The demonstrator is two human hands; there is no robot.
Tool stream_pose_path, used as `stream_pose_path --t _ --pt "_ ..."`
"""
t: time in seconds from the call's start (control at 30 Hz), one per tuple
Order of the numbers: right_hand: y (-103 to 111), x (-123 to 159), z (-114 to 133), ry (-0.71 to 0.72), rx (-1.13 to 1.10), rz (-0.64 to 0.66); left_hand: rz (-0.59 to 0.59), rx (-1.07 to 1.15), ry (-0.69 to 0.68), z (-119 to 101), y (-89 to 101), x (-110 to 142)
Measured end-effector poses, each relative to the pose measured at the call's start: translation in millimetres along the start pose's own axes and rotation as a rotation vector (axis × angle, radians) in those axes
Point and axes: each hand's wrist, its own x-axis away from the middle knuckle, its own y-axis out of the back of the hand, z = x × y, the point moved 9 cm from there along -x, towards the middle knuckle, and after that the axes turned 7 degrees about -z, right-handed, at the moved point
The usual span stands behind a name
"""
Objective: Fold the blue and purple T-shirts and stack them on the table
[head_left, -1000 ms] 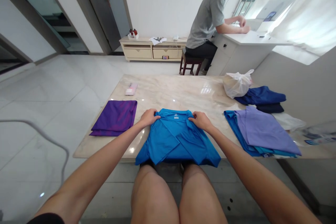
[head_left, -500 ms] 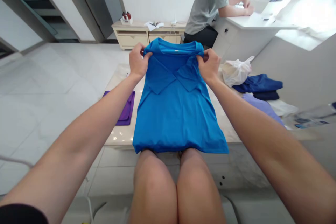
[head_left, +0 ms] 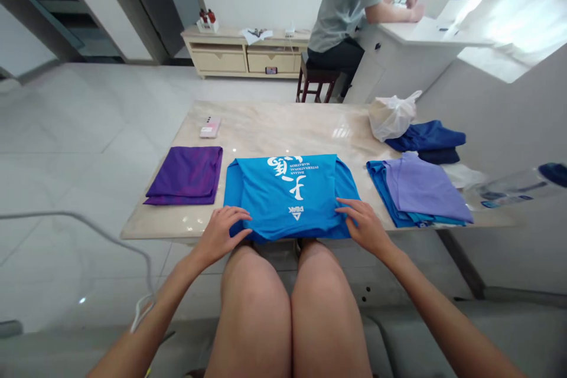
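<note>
A blue T-shirt (head_left: 261, 189) with white printed lettering lies folded over on itself at the table's near edge, its near side by my knees. My left hand (head_left: 225, 227) rests at its near left corner, fingers apart and lightly touching the cloth. At the near right corner, my right hand (head_left: 361, 221) has its fingers spread against the fabric. Neither hand grips the shirt. To the left lies a folded purple garment (head_left: 188, 172). On the right, a folded lavender garment (head_left: 425, 186) lies over a blue one (head_left: 376, 174).
The marble-topped table (head_left: 274, 124) carries a pink phone (head_left: 210, 127), a white plastic bag (head_left: 392, 115), dark blue clothes (head_left: 427, 136) and a clear bottle (head_left: 509, 189) lying at the right. A person in a grey shirt (head_left: 343, 6) sits at a white desk (head_left: 411, 65) beyond.
Both hands have come down towards me from the raised collar end. The blue T-shirt, held stretched out before, is now folded over with its print showing, and the hands have let go.
</note>
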Motion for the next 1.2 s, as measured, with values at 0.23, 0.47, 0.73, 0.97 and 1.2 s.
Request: stream_pose_path --t 0.23,0.47,0.73,0.97,1.2 --pt "-54 -28 18 -0.02 0.173 0.073 -0.033 -0.346 0.171 14 -36.1 -18" --pt "-86 -59 -14 -0.052 0.207 -0.002 -0.067 -0.41 0.161 44 -59.3 -65" --pt "-82 -96 -14 -0.157 0.128 -0.023 -0.085 -0.259 0.218 41 -32.6 -96" --pt "-40 -4 76 -0.412 -0.686 0.08 0.065 0.662 0.523 -41 2.2 14" --pt "34 27 157 -0.427 -0.842 0.088 -0.043 0.563 0.419 -111 69.7 48"
